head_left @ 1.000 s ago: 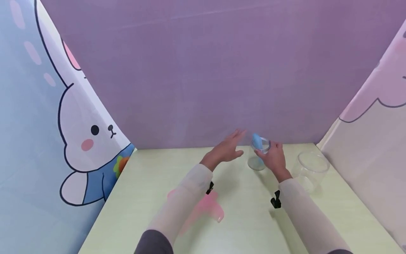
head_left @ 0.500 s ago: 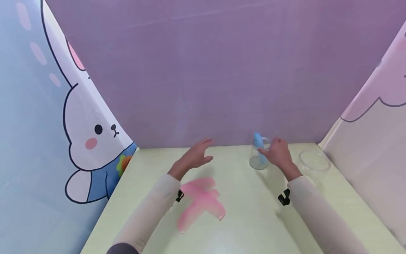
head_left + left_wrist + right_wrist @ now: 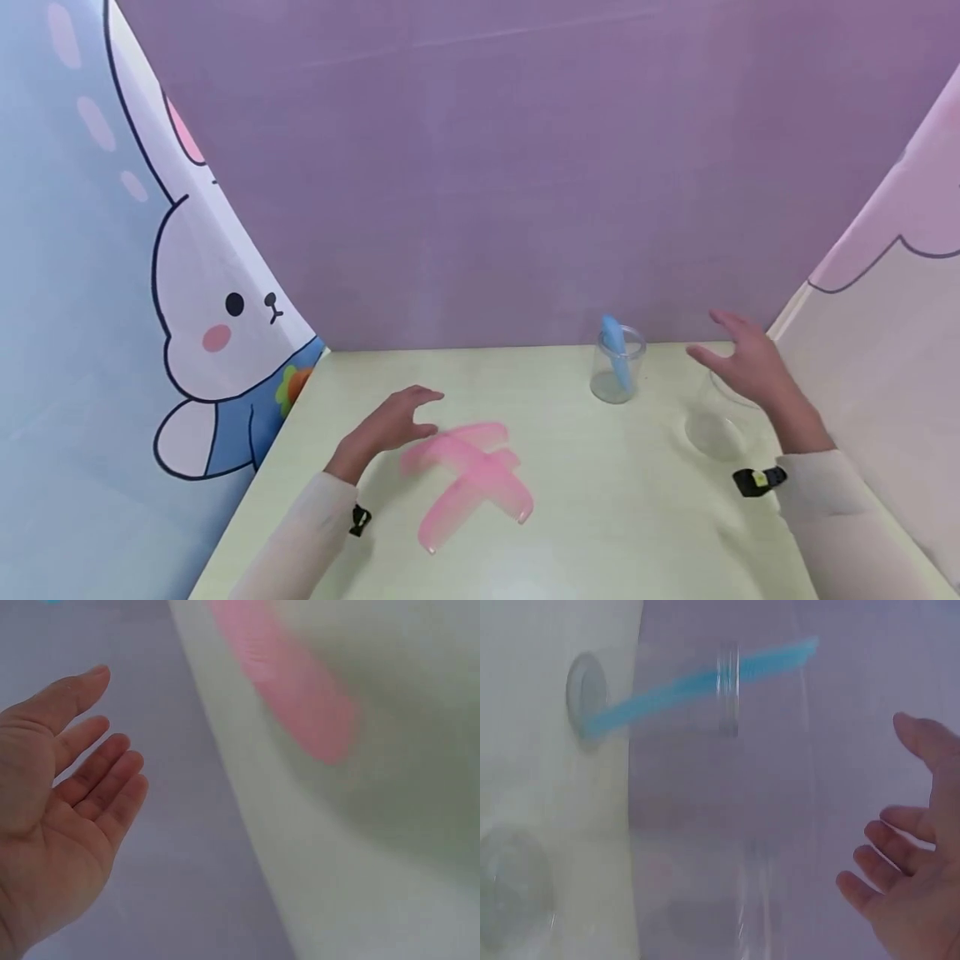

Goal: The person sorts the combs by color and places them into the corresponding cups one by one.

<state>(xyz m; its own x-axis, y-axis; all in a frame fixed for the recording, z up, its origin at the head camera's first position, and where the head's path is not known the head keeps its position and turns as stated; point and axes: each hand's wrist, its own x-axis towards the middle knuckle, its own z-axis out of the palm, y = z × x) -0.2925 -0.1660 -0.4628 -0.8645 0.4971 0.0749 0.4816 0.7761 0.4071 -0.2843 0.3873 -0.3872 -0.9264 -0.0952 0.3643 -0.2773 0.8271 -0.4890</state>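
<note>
My left hand (image 3: pixel 386 425) hovers above the table beside several pink combs (image 3: pixel 480 471), which lie crossed in a loose pile. Its fingers are relaxed and hold nothing; the left wrist view shows the bare palm and the end of one pink comb (image 3: pixel 300 697). Toward the back, a clear jar (image 3: pixel 602 375) stands upright with a blue comb (image 3: pixel 614 342) leaning in it and poking above the rim. Over a wider clear jar (image 3: pixel 712 435) at the right, my right hand (image 3: pixel 757 367) is spread with nothing in it, partly covering that jar's rim. Whether it touches the rim, I cannot tell.
The pale table (image 3: pixel 570 533) ends at a purple back wall (image 3: pixel 480 183). Printed side panels flank it, a rabbit panel (image 3: pixel 195 333) on the left and a pink-and-white panel (image 3: pixel 885 350) on the right.
My right hand has let go of the jar with the blue comb and moved right, over the wider jar. My left hand has come left and nearer, to the pink combs.
</note>
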